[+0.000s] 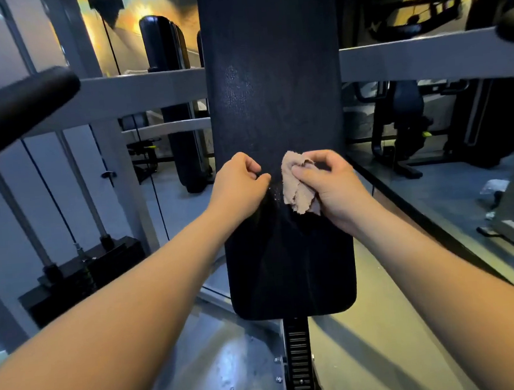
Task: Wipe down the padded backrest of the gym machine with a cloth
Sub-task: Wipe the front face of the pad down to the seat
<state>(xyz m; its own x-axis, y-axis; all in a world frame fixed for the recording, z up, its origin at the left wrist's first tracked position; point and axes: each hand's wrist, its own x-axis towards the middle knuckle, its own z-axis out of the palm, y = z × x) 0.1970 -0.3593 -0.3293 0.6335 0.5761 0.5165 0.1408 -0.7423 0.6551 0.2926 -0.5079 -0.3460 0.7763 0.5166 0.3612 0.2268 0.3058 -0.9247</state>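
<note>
The black padded backrest [274, 95] runs upright through the middle of the view, with a speckled patch on its upper part. My right hand [332, 186] grips a crumpled beige cloth [298, 185] in front of the pad's middle. My left hand [239, 180] hovers just left of the cloth with its fingers curled and nothing in them. Both hands are close over the pad.
A black foam handle [18, 112] juts in at the left and another [513, 27] at the right edge. Grey frame bars [423, 58] cross behind the pad. A weight stack [80, 276] stands lower left. A notched adjustment post [299, 357] sits below the pad.
</note>
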